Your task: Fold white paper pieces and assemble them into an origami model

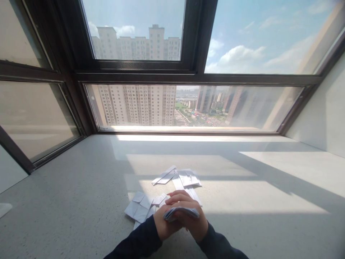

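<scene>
Both my hands are together low in the middle, over a pale stone sill. My left hand [163, 223] and my right hand [196, 223] close around a folded paper [182, 211], whose layered edge shows between them. Fingers of one hand lie across the other, so part of the paper is hidden. Just beyond my hands lie several folded white papers: a flat square one [139, 207] to the left, a narrow strip-like one [164, 176] farther off, and another folded piece [189, 177] beside it. Some pieces overlap, and my fingers cover parts of them.
The speckled sill [256, 230] stretches out on both sides, with bands of sun and shadow. Dark window frames [188, 133] border its far edge, with tall buildings outside. A white object [4, 208] sits at the far left edge.
</scene>
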A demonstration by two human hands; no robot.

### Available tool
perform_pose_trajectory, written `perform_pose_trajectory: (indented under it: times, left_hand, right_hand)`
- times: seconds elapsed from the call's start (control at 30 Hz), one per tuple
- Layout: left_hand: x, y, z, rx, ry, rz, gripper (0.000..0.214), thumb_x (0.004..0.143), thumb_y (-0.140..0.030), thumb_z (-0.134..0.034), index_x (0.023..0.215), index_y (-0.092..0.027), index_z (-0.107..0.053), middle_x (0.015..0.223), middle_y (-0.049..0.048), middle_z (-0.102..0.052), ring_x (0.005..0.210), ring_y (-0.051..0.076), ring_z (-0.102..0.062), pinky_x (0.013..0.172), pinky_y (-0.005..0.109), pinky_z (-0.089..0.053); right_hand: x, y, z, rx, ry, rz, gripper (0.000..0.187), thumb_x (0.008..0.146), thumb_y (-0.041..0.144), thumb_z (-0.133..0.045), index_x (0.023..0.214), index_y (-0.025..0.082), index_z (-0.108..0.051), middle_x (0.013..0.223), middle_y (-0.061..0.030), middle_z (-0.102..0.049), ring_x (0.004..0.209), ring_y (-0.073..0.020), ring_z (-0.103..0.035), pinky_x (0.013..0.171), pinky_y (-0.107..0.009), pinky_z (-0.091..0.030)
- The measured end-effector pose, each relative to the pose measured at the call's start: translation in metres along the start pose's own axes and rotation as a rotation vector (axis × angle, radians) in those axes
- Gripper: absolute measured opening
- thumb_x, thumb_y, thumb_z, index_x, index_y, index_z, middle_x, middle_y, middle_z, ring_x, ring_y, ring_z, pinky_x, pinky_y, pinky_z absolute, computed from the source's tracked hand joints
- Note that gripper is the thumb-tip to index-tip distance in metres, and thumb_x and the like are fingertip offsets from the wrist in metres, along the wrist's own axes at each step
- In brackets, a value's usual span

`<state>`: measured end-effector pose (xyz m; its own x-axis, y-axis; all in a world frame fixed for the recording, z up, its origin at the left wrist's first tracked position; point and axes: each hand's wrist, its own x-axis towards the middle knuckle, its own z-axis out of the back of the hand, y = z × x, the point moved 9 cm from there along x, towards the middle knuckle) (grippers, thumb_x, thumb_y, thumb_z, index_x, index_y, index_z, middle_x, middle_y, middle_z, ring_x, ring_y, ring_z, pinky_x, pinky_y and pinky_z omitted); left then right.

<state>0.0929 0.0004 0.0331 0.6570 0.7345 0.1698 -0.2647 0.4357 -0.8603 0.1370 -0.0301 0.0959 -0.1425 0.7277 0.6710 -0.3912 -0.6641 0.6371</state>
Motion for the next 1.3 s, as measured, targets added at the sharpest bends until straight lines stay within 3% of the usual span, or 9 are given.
perform_pose_trajectory:
  times: [0.13, 0.2, 0.3, 0.53, 0.73, 0.9, 1.07, 1.3]
  left_hand:
    - [-0.002, -0.026, 0.004, 0.039, 0.033, -0.137, 0.019, 0.069, -0.019, -0.049, 0.078, -0.014, -0.065, 0.077, 0.0045, -0.066, 0.072, 0.018, -0.060, 0.065, 0.025, -0.047]
    - [-0.007, -0.043, 0.015, -0.016, 0.005, -0.241, 0.021, 0.072, -0.024, -0.049, 0.083, -0.014, -0.064, 0.083, 0.0061, -0.065, 0.075, 0.018, -0.059, 0.066, 0.025, -0.047]
    - [-0.012, -0.054, 0.030, 0.021, -0.059, -0.322, 0.020, 0.070, -0.030, -0.052, 0.076, -0.014, -0.063, 0.084, 0.0091, -0.063, 0.079, 0.020, -0.056, 0.068, 0.028, -0.046]
    - [-0.003, -0.030, 0.022, 0.323, -0.100, -0.267, 0.010, 0.065, -0.021, -0.055, 0.063, -0.016, -0.064, 0.068, 0.0039, -0.061, 0.067, 0.016, -0.054, 0.070, 0.031, -0.044]
    - [-0.004, -0.027, 0.024, 0.407, -0.140, -0.236, 0.012, 0.065, -0.026, -0.058, 0.059, -0.017, -0.064, 0.069, 0.0033, -0.061, 0.071, 0.016, -0.052, 0.068, 0.028, -0.044]
    - [0.001, -0.016, 0.021, 0.490, -0.104, -0.166, 0.018, 0.069, -0.026, -0.055, 0.062, -0.014, -0.066, 0.069, 0.0045, -0.063, 0.066, 0.015, -0.053, 0.063, 0.026, -0.044]
    - [0.003, -0.011, 0.021, 0.449, -0.135, -0.223, 0.013, 0.067, -0.023, -0.057, 0.060, -0.017, -0.065, 0.065, 0.0019, -0.063, 0.067, 0.015, -0.054, 0.066, 0.026, -0.044]
    - [0.003, -0.015, 0.021, 0.238, -0.088, -0.332, 0.029, 0.080, -0.032, -0.039, 0.078, -0.016, -0.062, 0.074, 0.0059, -0.065, 0.069, 0.017, -0.056, 0.064, 0.028, -0.042]
  right_hand:
    - [0.000, 0.008, 0.006, 0.061, -0.067, 0.034, 0.030, 0.077, 0.039, -0.048, 0.068, 0.018, -0.067, 0.072, -0.0086, -0.065, 0.079, -0.0202, -0.057, 0.068, -0.032, -0.049]
    - [0.000, 0.013, 0.007, 0.047, -0.067, 0.050, 0.023, 0.076, 0.036, -0.051, 0.071, 0.020, -0.067, 0.076, -0.0071, -0.065, 0.082, -0.0196, -0.056, 0.071, -0.032, -0.048]
    - [0.001, 0.020, 0.008, -0.011, -0.059, 0.092, 0.014, 0.074, 0.032, -0.056, 0.073, 0.023, -0.067, 0.085, -0.0057, -0.064, 0.088, -0.0192, -0.053, 0.075, -0.032, -0.047]
    - [0.002, 0.007, -0.006, -0.217, 0.035, 0.004, 0.029, 0.076, 0.038, -0.049, 0.061, 0.022, -0.067, 0.082, -0.0067, -0.059, 0.079, -0.0188, -0.053, 0.068, -0.033, -0.047]
    - [0.003, 0.013, -0.008, -0.231, 0.067, 0.010, 0.020, 0.077, 0.028, -0.051, 0.067, 0.026, -0.068, 0.081, -0.0044, -0.059, 0.082, -0.0174, -0.053, 0.071, -0.030, -0.047]
    - [0.001, 0.000, -0.010, -0.280, 0.085, -0.051, 0.017, 0.075, 0.025, -0.054, 0.064, 0.024, -0.067, 0.080, -0.0046, -0.059, 0.077, -0.0168, -0.053, 0.066, -0.029, -0.048]
    - [0.000, -0.005, -0.010, -0.222, 0.083, -0.055, 0.016, 0.075, 0.028, -0.054, 0.067, 0.025, -0.068, 0.081, -0.0037, -0.060, 0.080, -0.0163, -0.053, 0.069, -0.028, -0.047]
    - [0.003, -0.015, 0.017, -0.119, -0.054, -0.084, 0.026, 0.080, 0.034, -0.044, 0.071, 0.019, -0.064, 0.070, -0.0052, -0.060, 0.069, -0.0178, -0.054, 0.061, -0.032, -0.045]
